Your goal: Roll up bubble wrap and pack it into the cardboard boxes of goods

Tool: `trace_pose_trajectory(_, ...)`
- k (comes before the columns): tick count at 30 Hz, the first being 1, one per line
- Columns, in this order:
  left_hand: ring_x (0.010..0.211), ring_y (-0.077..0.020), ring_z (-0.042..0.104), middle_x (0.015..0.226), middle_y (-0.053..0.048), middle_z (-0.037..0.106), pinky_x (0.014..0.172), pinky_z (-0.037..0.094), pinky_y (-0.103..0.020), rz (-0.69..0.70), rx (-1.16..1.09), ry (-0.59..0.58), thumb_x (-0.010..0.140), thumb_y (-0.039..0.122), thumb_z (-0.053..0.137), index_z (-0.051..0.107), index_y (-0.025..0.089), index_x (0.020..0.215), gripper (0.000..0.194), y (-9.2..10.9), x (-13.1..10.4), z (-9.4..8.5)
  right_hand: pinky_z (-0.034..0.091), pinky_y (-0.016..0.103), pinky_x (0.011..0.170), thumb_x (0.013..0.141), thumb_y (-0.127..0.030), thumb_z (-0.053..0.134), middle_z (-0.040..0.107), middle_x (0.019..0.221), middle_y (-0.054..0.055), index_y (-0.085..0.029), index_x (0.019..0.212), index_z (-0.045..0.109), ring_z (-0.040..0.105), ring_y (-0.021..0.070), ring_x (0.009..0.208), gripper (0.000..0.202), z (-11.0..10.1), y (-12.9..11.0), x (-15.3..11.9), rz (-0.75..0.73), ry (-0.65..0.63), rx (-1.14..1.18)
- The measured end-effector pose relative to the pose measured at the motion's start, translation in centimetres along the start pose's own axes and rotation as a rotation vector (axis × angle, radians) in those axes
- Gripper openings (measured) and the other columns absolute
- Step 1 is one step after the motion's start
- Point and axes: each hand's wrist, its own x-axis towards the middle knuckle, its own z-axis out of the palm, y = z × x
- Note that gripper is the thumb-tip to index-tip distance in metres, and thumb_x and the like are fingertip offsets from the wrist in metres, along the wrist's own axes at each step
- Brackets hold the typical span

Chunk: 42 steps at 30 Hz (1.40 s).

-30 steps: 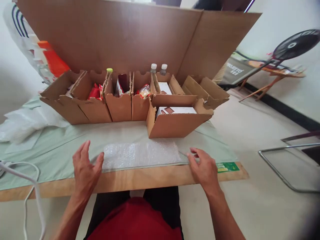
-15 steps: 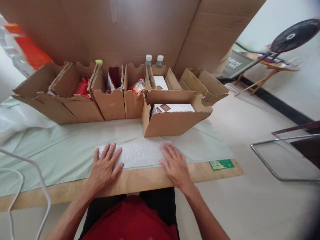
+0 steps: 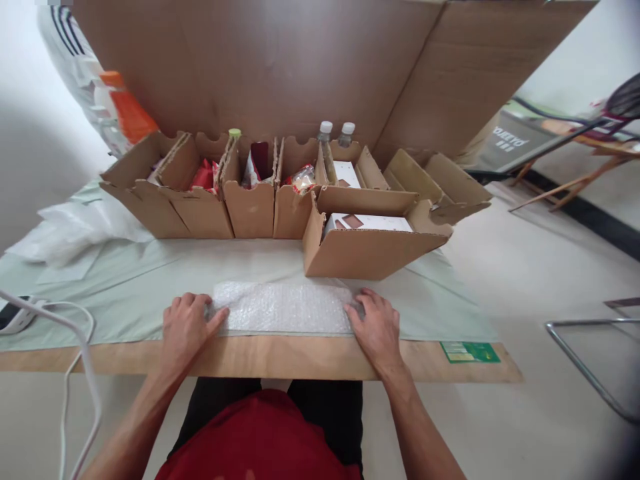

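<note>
While bubble wrap (image 3: 285, 308) lies on the desk (image 3: 280, 357), left hand (image 3: 186, 328) and right hand (image 3: 376, 327) touch opposite ends, fingers curved; whether either pinches cannot be told.

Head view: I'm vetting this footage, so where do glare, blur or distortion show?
In the head view, bright glints speckle the bubble wrap; in the same view, a soft sheen pales the tall cardboard panel, wide-angle stretch seems to slant the leftmost box, and the lower-right corner fades to dark blur.
</note>
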Motion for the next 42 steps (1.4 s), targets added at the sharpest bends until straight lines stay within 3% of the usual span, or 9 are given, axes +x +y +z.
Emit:
trace_pose_trajectory(5, 0.091, -0.0301, 0.066, 0.093, -0.012, 0.071, 0.082, 0.051, -0.041, 0.001, -0.178, -0.026, 0.084, 0.039, 0.047, 0.067, 0.020, 0.083, 0.027, 1.0, 0.0, 0.3, 0.051, 0.040, 0.080, 0.086, -0.047, 0.057, 0.075, 0.096, 0.010, -0.021, 0.089, 0.066, 0.067, 0.0257, 0.086, 0.027, -1.5, -0.5, -1.3, 0.157, 0.008, 0.420)
trace_pose_trajectory(12, 0.070, -0.0206, 0.068, 0.083, -0.002, 0.073, 0.073, 0.053, -0.033, -0.003, -0.452, 0.100, 0.086, 0.042, 0.054, 0.063, 0.019, 0.120, 0.042, 1.3, 3.5, -2.3, 0.058, 0.032, 0.070, 0.083, -0.049, 0.068, 0.076, 0.099, 0.007, -0.018, 0.152, 0.045, 0.070, 0.0194, 0.074, 0.079, -4.0, -2.5, -6.6, 0.381, -0.091, 0.758)
trace_pose_trajectory(16, 0.085, -0.0254, 0.072, 0.099, -0.009, 0.076, 0.084, 0.055, -0.039, 0.156, -0.458, 0.193, 0.085, 0.027, 0.055, 0.064, 0.016, 0.123, 0.040, 5.2, 8.6, -1.1, 0.058, 0.030, 0.093, 0.088, -0.041, 0.067, 0.063, 0.143, 0.012, -0.020, 0.156, 0.042, 0.069, 0.0236, 0.116, 0.075, -1.9, -4.9, -11.7, 0.376, -0.158, 0.846)
trace_pose_trajectory(20, 0.113, -0.0282, 0.068, 0.122, -0.013, 0.072, 0.101, 0.052, -0.042, 0.293, -0.486, 0.173, 0.082, 0.021, 0.064, 0.060, 0.016, 0.132, 0.049, 9.7, 11.5, 1.8, 0.054, 0.029, 0.103, 0.092, -0.030, 0.062, 0.065, 0.143, 0.009, -0.021, 0.154, 0.048, 0.066, 0.0240, 0.125, 0.064, -0.1, -7.4, -15.1, 0.227, -0.288, 0.887)
trace_pose_trajectory(23, 0.137, -0.0338, 0.052, 0.147, -0.021, 0.055, 0.113, 0.043, -0.051, 0.349, -0.499, 0.208, 0.083, 0.022, 0.067, 0.051, 0.013, 0.142, 0.062, 9.8, 9.9, 2.7, 0.055, 0.031, 0.102, 0.091, -0.028, 0.063, 0.075, 0.127, 0.007, -0.025, 0.136, 0.067, 0.071, 0.0252, 0.117, 0.046, 0.1, -8.1, -16.1, 0.062, -0.458, 0.874)
trace_pose_trajectory(27, 0.148, -0.0305, 0.040, 0.152, -0.014, 0.053, 0.119, 0.036, -0.057, 0.524, -0.545, 0.186, 0.085, 0.004, 0.045, 0.062, 0.021, 0.129, 0.050, 4.9, 2.6, 1.3, 0.053, 0.040, 0.104, 0.088, -0.038, 0.069, 0.075, 0.123, 0.009, -0.028, 0.120, 0.077, 0.069, 0.0294, 0.116, 0.034, -1.3, -7.9, -15.9, 0.144, -0.582, 0.899)
trace_pose_trajectory(33, 0.143, -0.0286, 0.047, 0.148, -0.010, 0.058, 0.113, 0.046, -0.055, 0.575, -0.748, -0.221, 0.081, 0.010, 0.049, 0.045, 0.029, 0.149, 0.071, 2.0, -7.6, -2.0, 0.058, 0.037, 0.087, 0.093, -0.047, 0.065, 0.077, 0.100, 0.008, -0.022, 0.127, 0.067, 0.073, 0.0218, 0.090, 0.042, -2.9, -10.1, -10.8, 0.184, -0.770, 1.334)
trace_pose_trajectory(38, 0.089, -0.0225, 0.070, 0.094, -0.006, 0.073, 0.080, 0.058, -0.039, 0.173, -0.783, -0.049, 0.092, 0.028, 0.052, 0.065, 0.020, 0.122, 0.034, 4.6, -5.9, -0.1, 0.060, 0.031, 0.074, 0.096, -0.034, 0.062, 0.073, 0.101, 0.004, -0.030, 0.155, 0.034, 0.070, 0.0151, 0.078, 0.066, -2.9, -11.8, -7.8, 0.086, -0.467, 1.343)
trace_pose_trajectory(42, 0.075, -0.0198, 0.067, 0.082, -0.002, 0.071, 0.073, 0.054, -0.034, 0.091, -0.740, -0.076, 0.087, 0.028, 0.054, 0.057, 0.015, 0.137, 0.051, 4.6, -3.4, 1.7, 0.057, 0.038, 0.091, 0.097, -0.019, 0.058, 0.074, 0.105, 0.004, -0.030, 0.138, 0.056, 0.068, 0.0192, 0.098, 0.043, -2.1, -10.7, -7.8, -0.217, -0.087, 0.865)
